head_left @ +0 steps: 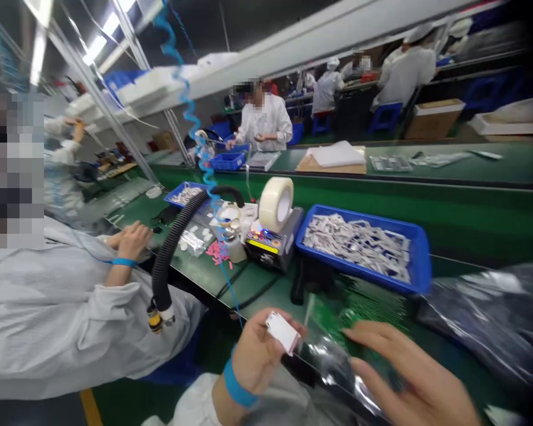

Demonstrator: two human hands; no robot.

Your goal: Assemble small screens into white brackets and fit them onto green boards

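My left hand [260, 355], with a blue wristband, pinches a small white rectangular packet [283, 332] between thumb and fingers. My right hand [408, 376] is blurred and lies over a clear plastic bag [333, 355] holding green circuit boards [355, 310]. Its fingers spread across the bag, and I cannot tell whether they grip it. The bag rests at the near edge of a green workbench [257, 290]. Just beyond the boards stands a blue tray [364, 273] full of small white packets.
A co-worker's hand [133, 239] works at the bench to my left. A black ribbed hose [169, 254] arcs across the bench near a tape roll [275, 204] on a dispenser. A dark plastic sheet [479, 313] lies on the right. Other people in white work at benches beyond.
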